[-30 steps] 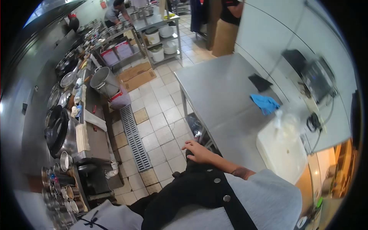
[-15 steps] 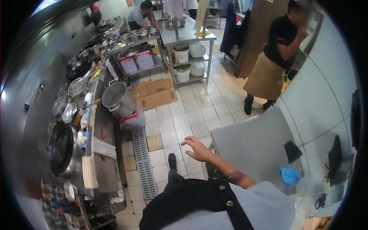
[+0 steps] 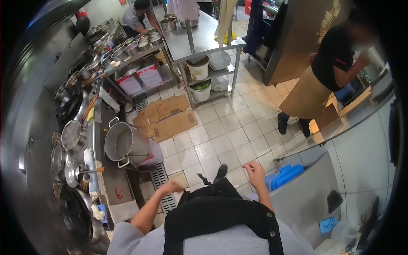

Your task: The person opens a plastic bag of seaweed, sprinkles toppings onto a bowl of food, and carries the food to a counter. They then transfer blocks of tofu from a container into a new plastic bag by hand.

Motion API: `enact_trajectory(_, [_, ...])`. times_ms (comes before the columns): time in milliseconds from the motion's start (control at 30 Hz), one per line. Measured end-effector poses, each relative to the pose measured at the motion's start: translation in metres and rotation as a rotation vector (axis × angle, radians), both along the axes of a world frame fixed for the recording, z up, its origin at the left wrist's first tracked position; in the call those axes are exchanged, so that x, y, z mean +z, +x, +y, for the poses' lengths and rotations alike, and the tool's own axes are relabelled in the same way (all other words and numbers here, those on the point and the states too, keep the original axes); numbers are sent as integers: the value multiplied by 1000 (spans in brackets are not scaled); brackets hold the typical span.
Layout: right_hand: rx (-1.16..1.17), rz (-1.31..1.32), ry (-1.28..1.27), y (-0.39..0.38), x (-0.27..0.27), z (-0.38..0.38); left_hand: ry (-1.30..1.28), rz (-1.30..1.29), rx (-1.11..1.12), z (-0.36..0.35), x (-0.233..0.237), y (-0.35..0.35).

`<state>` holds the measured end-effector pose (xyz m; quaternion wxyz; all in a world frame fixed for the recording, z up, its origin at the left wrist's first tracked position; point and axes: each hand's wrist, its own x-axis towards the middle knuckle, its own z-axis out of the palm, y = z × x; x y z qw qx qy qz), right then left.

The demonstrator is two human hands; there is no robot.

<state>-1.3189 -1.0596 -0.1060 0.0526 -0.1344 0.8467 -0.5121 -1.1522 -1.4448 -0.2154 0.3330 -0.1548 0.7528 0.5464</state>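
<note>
My left hand (image 3: 172,186) hangs in front of me at the left, above the floor grate (image 3: 159,176). It is smeared by motion, so its fingers do not show clearly. My right hand (image 3: 255,173) is raised over the tiled floor, near a blue plastic object (image 3: 287,175) beside the grey metal surface (image 3: 304,199). Its fingers curl loosely and stand partly apart, with nothing visible in them. Between the two hands a strap (image 3: 205,180) sticks up at the front of my black apron (image 3: 212,216).
A big pot (image 3: 124,144) stands beside the stove counter (image 3: 117,178) at the left. Flattened cardboard (image 3: 170,121) lies on the floor ahead. A steel table (image 3: 180,46) with shelves stands beyond it. One person (image 3: 304,93) in a tan apron is at the right; another (image 3: 138,19) bends over pots.
My view has moved forward and turned. My left hand has come into view, and my right hand has shifted right. The blue plastic object now shows beside the grey surface.
</note>
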Motion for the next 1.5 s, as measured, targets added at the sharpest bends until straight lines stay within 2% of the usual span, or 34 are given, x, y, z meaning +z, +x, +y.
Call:
enact_trajectory(33, [-74,-20,19,-12,-14,6,-28,61,119,0,12,-56])
enact_trajectory(67, [-148,-37,41,-25,-26,11,-227,133,94,-3,3,-111])
enact_trajectory(100, [-145,-35,51,-40,-33,15,-250,273,156,5,11,-162])
enact_trajectory(167, [-205,-121,107,-82,-41,22,-176,406,296,39,55,-248])
enact_trajectory(233, [-216,-130,93,-133,-40,21,11,425,385,75,78,-312])
enact_trajectory(300, [-226,-139,66,-193,-33,17,-29,386,298,106,106,-358])
enact_trajectory(367, [-198,-62,23,-261,-23,8,-69,359,241,112,121,-397])
enact_trajectory(433, [-89,-50,2,-330,-15,-4,-298,617,225,110,116,-435])
enact_trajectory(467, [-45,-87,-123,-359,2,-17,-291,607,236,105,116,-451])
enact_trajectory(500, [4,-126,-245,-384,24,-34,-265,562,344,95,117,-467])
enact_trajectory(533, [20,-128,-230,-407,41,-47,-240,521,454,86,116,-483])
enact_trajectory(600, [169,-104,-327,-452,66,-69,-253,529,541,70,110,-508])
enact_trajectory(667, [254,-66,-258,-490,78,-83,-287,525,614,62,101,-538])
enact_trajectory(733, [311,-39,-197,-516,80,-90,-361,718,788,61,101,-570])
enact_trajectory(767, [342,-39,-161,-528,79,-92,-350,534,718,57,102,-588])
enact_trajectory(800, [376,-36,-122,-543,78,-93,-351,526,714,55,106,-612])
enact_trajectory(867, [377,-94,-93,-570,66,-91,-527,842,703,53,113,-662])
enact_trajectory(933, [392,-152,-56,-594,57,-84,-634,910,684,49,141,-717])
enact_trajectory(1000, [396,-237,-128,-619,54,-73,-774,1128,693,51,176,-771])
enact_trajectory(1033, [396,-240,-124,-634,52,-65,-771,1124,695,55,193,-795])
enact_trajectory(1100, [336,-311,-137,-663,45,-55,-884,1311,722,58,223,-836])
enact_trajectory(1200, [263,-372,-283,-705,40,-41,-853,1369,714,58,239,-883])
enact_trajectory(1267, [258,-381,-300,-729,35,-35,-916,1340,700,50,230,-906])
enact_trajectory(1333, [294,-431,-308,-755,33,-31,-798,1221,732,51,226,-917])
enact_trajectory(1400, [314,-435,-280,-782,36,-28,-835,1246,773,58,222,-923])
enact_trajectory(1467, [453,-372,-135,-821,37,-17,-918,1335,833,62,213,-926])
enact_trajectory(1500, [471,-372,-122,-843,36,-10,-965,1283,880,65,211,-925])
